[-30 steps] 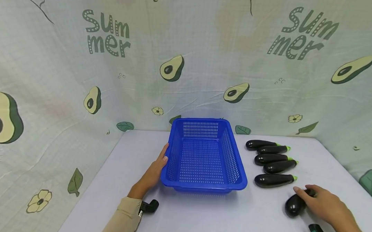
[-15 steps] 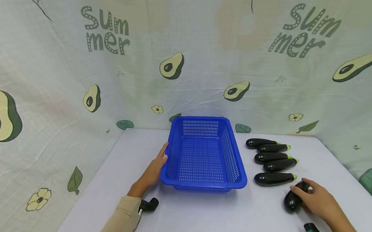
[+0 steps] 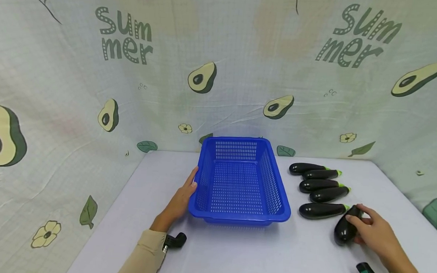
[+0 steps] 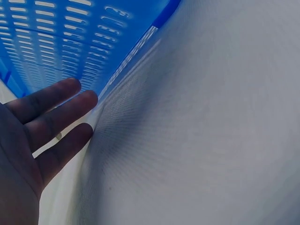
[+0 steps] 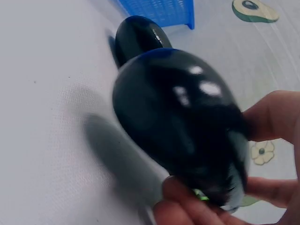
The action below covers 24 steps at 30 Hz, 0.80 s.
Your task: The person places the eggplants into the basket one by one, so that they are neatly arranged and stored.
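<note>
My right hand (image 3: 377, 233) holds a glossy black eggplant (image 3: 345, 228) near its narrow end, with thumb and fingers around it. In the right wrist view the held eggplant (image 5: 178, 108) has its round end toward the camera, and its shadow lies apart from it on the cloth. Another eggplant (image 3: 321, 211) lies just to the left of the held one. At the left side of a blue plastic basket (image 3: 238, 217), my left hand (image 3: 178, 202) rests against the rim. Its visible fingers are straight and spread beside the slotted wall in the left wrist view.
Several more eggplants (image 3: 328, 195) with green stem ends lie in a loose column right of the basket. Nothing lies inside the basket. A white cloth covers the table (image 3: 257, 256). An avocado-print curtain (image 3: 239, 72) hangs behind and at both sides.
My right hand has moved slightly left and away from me, lifting the eggplant's narrow end and bringing it nearer the closest lying eggplant. My left hand and the basket stay put.
</note>
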Tool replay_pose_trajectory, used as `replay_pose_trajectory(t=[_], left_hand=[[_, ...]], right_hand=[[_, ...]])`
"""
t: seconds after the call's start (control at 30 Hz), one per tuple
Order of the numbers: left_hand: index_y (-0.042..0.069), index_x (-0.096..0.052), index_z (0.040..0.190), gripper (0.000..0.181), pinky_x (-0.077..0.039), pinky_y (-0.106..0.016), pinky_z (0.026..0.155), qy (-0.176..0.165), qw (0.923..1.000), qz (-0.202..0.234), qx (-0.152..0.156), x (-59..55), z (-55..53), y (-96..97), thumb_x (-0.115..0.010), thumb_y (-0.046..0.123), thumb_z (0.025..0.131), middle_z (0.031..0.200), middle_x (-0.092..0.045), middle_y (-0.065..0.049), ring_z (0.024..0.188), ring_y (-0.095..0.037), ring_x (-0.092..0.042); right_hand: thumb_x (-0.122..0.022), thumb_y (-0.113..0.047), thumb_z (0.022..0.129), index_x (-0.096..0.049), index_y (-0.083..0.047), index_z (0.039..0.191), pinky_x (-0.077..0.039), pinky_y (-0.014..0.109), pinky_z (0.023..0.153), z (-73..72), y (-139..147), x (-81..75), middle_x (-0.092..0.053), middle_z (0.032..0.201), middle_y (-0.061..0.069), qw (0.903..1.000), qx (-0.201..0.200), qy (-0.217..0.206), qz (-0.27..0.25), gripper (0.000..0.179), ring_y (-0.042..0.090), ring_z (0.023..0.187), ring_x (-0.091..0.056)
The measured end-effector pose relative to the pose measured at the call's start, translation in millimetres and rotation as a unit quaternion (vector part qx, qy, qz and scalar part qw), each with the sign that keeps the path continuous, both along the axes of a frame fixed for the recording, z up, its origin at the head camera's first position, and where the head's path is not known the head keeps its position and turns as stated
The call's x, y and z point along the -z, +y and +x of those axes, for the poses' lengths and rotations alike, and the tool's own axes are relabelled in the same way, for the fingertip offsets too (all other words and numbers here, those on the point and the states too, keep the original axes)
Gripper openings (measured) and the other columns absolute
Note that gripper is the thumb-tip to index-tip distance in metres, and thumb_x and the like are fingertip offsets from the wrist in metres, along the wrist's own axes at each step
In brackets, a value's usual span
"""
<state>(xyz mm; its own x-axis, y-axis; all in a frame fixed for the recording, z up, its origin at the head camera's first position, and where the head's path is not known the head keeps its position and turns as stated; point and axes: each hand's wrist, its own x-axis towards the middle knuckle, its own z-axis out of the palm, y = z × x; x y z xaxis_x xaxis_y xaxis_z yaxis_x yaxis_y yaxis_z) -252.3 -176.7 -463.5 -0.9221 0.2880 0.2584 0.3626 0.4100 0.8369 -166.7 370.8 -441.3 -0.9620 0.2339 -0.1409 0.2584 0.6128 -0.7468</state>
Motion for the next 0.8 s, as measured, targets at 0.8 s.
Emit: replay_pose_trajectory(t=[0.8], left_hand=[[0.013, -0.011, 0.163, 0.057, -0.022, -0.062, 0.115, -0.024, 0.9995, -0.008, 0.019, -43.0, 24.8, 8.3, -0.027, 0.028, 0.11, 0.164, -0.019, -0.011, 0.147, -0.038, -0.024]], right_hand=[[-0.061, -0.029, 0.101, -0.018, -0.005, 0.16, -0.057, 0.027, 0.059, -1.9, -23.2, 0.5, -0.043, 0.133, 0.039, 0.9804, 0.056, 0.168, -0.087, 0.077, 0.01, 0.064, -0.068]])
